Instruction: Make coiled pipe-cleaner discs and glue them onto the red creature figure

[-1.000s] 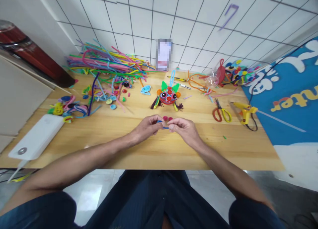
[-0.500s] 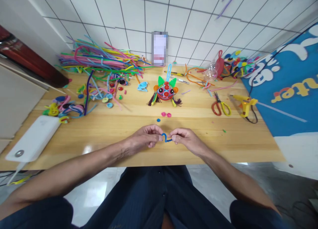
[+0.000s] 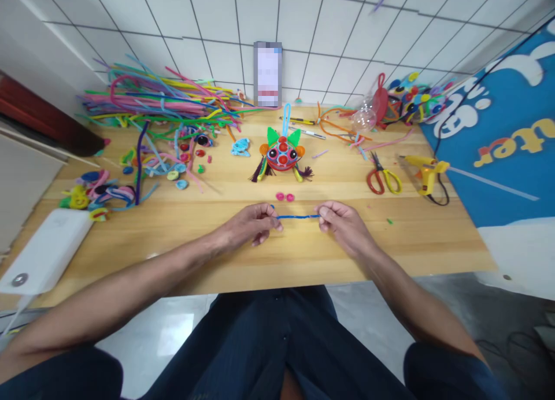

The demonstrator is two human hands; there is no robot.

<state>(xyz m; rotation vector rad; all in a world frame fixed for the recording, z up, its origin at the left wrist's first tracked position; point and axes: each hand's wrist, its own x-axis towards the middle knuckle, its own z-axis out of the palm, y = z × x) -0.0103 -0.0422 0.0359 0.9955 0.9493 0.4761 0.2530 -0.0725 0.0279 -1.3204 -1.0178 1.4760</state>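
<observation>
A short blue pipe cleaner [image 3: 298, 217] is stretched straight between my two hands, just above the wooden table [image 3: 277, 255]. My left hand [image 3: 254, 223] pinches its left end and my right hand [image 3: 342, 223] pinches its right end. Two small pink coils [image 3: 285, 196] lie on the table just beyond the hands. Farther back stands a pipe-cleaner animal [image 3: 281, 155] with green ears, a red face and a light blue loop on top.
A heap of coloured pipe cleaners [image 3: 165, 102] fills the back left, with loose coils [image 3: 104, 186] in front. Red-and-yellow scissors [image 3: 384, 177] and a yellow glue gun [image 3: 425, 171] lie at the right. A white box [image 3: 43, 255] sits at the left edge. A phone [image 3: 267, 73] leans on the tiled wall.
The blue pipe cleaner was bent into a small loop between my hands; my hands have moved apart and it is now pulled straight.
</observation>
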